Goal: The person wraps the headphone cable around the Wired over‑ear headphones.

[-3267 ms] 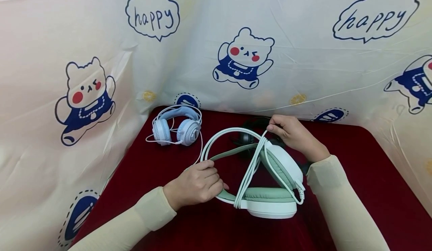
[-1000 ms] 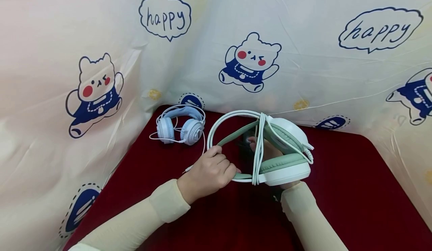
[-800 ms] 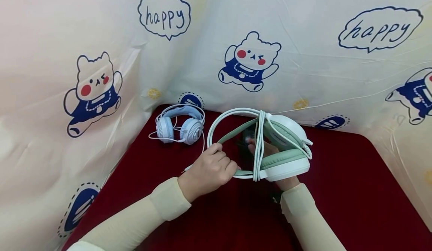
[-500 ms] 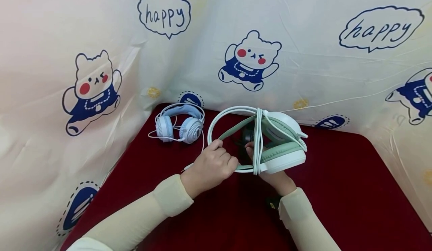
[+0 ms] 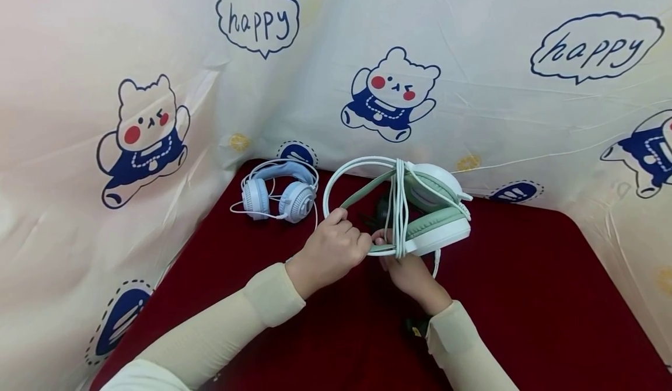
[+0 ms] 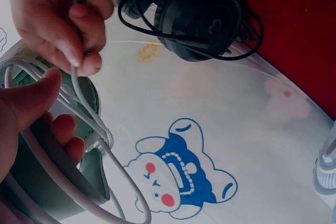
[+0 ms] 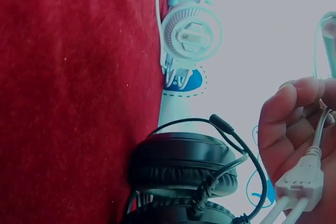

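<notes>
White headphones with green pads (image 5: pixel 438 236) are held up above the table, their white cable (image 5: pixel 400 204) looped several times around the band near the earcups. My left hand (image 5: pixel 333 245) grips the headband. Below and partly behind the band is my right hand (image 5: pixel 417 277); the left wrist view shows its fingers (image 6: pixel 81 22) pinching a strand of the cable. A white cable splitter (image 7: pixel 302 182) lies against the right palm in the right wrist view. A short cable length (image 5: pixel 437 262) hangs beneath the lower earcup.
Light blue headphones (image 5: pixel 297 203) stand at the back left of the red-covered table (image 5: pixel 546 286). Black headphones (image 7: pixel 184 156) sit behind the held pair, mostly hidden in the head view. Printed white curtains (image 5: pixel 472 117) enclose the back and sides.
Earlier the right hand held the cable above the upper earcup. It has since passed behind the headphones and moved down and left below the band. The headphones have risen slightly.
</notes>
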`<state>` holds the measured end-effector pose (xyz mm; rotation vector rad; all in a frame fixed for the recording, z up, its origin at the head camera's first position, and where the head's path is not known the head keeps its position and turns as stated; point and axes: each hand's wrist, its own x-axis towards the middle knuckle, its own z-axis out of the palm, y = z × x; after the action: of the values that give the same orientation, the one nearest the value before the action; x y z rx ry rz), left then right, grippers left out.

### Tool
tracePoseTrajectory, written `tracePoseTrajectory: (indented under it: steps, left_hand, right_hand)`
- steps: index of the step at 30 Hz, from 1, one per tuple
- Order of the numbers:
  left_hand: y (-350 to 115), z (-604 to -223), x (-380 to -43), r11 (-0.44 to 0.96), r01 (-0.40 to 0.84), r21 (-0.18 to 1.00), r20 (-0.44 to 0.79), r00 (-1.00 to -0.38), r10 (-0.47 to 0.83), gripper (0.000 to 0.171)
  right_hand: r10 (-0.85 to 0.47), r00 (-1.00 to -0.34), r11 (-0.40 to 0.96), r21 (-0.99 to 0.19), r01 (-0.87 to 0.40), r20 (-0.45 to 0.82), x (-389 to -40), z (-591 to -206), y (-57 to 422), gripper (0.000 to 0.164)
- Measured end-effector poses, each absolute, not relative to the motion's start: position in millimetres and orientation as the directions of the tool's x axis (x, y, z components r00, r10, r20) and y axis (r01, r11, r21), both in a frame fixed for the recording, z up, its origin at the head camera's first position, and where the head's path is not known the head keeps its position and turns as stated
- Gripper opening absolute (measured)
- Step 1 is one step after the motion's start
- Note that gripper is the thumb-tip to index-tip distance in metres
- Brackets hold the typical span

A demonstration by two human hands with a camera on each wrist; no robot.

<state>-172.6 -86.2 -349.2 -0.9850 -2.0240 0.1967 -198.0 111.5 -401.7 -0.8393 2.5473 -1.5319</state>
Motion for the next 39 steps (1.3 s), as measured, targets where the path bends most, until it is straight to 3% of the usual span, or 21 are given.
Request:
tracePoseTrajectory:
  steps: [13,20,27,39]
  left_hand:
    - [-87.7,-349.2,-177.5,0.674,0.57,-0.471,0.612,-0.339,0.715,0.02]
    - [-88.5,-348.4,-182.3,0.677,0.577,-0.457,0.606,-0.356,0.712,0.018]
    - [-91.9,-348.0,-188.3,0.689,0.56,-0.459,0.604,-0.372,0.705,0.02]
    - [-98.8,-347.9,-200.3,0.703,0.541,-0.461,0.604,-0.388,0.696,0.021]
  right_hand:
    - [-0.496,-0.819,0.357,-0.791,-0.496,0.289,-195.5,-411.3,114.9,0.018]
    - [-0.469,-0.827,0.37,-0.782,-0.502,0.31,-191.6,-413.9,114.0,0.028]
    - [-0.472,-0.839,0.4,-0.783,-0.476,0.27,-187.9,-411.8,111.9,0.033]
    - [-0.507,-0.828,0.391,-0.793,-0.467,0.238,-179.6,-406.1,115.9,0.026]
